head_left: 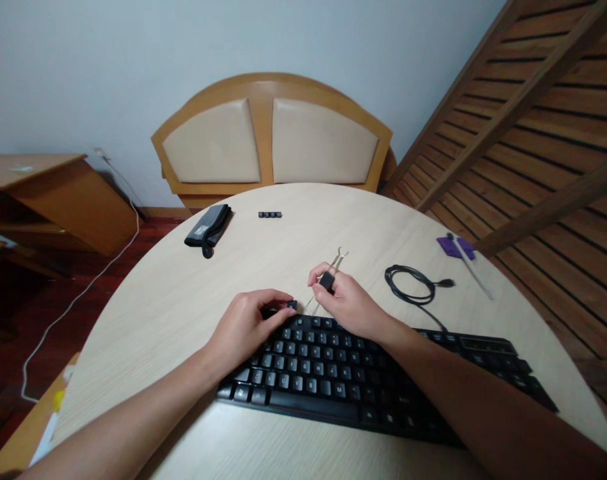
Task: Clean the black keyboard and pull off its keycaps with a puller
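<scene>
A black keyboard [328,373] lies on the round table under both of my forearms. Between the thumb and fingers of my left hand [251,323] is a small black keycap [292,305], just above the keyboard's top edge. My right hand [348,300] is closed around a keycap puller [327,281] with a black grip and thin wire prongs. One pair of wire ends points away from me, the other down toward the keyboard's top row. Farther back on the table, several loose keycaps [270,215] stand in a short row.
A dark folded pouch [208,227] lies at the back left. On the right are the keyboard's coiled cable [411,283], a purple cloth [448,247] and a white brush-like stick [472,268]. A padded wooden headboard [266,133] stands behind the table [148,307].
</scene>
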A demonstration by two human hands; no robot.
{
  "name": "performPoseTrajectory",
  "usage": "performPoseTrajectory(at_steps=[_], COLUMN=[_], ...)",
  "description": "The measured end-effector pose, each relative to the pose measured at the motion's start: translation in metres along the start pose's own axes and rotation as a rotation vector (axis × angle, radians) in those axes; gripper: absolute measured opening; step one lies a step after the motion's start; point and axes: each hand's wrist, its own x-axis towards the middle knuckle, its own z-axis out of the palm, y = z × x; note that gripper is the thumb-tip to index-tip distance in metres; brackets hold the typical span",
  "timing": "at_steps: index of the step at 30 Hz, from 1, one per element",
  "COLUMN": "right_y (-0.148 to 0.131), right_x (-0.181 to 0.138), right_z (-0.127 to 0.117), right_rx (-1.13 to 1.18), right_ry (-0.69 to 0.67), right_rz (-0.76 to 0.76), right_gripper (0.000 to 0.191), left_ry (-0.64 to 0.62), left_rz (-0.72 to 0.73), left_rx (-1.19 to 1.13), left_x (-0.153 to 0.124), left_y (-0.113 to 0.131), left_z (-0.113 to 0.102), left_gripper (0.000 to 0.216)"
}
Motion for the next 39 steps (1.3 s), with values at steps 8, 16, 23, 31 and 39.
performPoseTrajectory(at_steps=[8, 16, 23, 31, 39], right_y=[0.007, 0.006, 0.003, 0.005, 0.004], right_x=[0.001, 0.002, -0.001, -0.001, -0.003], right_z=[0.003, 0.003, 0.003, 0.004, 0.004], right_rx=[0.007, -0.009, -0.016, -0.063, -0.07], right_ry=[-0.03, -0.037, -0.068, -0.104, -0.131], right_rz=[-0.011, -0.019, 0.039, 0.059, 0.082], right_gripper=[0.007, 0.007, 0.006, 0.009, 0.01], left_ry=[0.075, 0.116, 0.165, 0.283, 0.393], left_rz=[0.021, 0.214, 0.351, 0.349, 0.247], left_rx=[0.016, 0.67, 0.785, 0.725, 0.67], left_x=[0.02, 0.087, 0.152, 0.204, 0.231], left_y=[-0.004, -0.018, -0.041, -0.065, -0.081], left_z=[-0.01, -0.041, -0.042, -0.027, -0.018], left_gripper=[0.025, 0.024, 0.02, 0.019, 0.016])
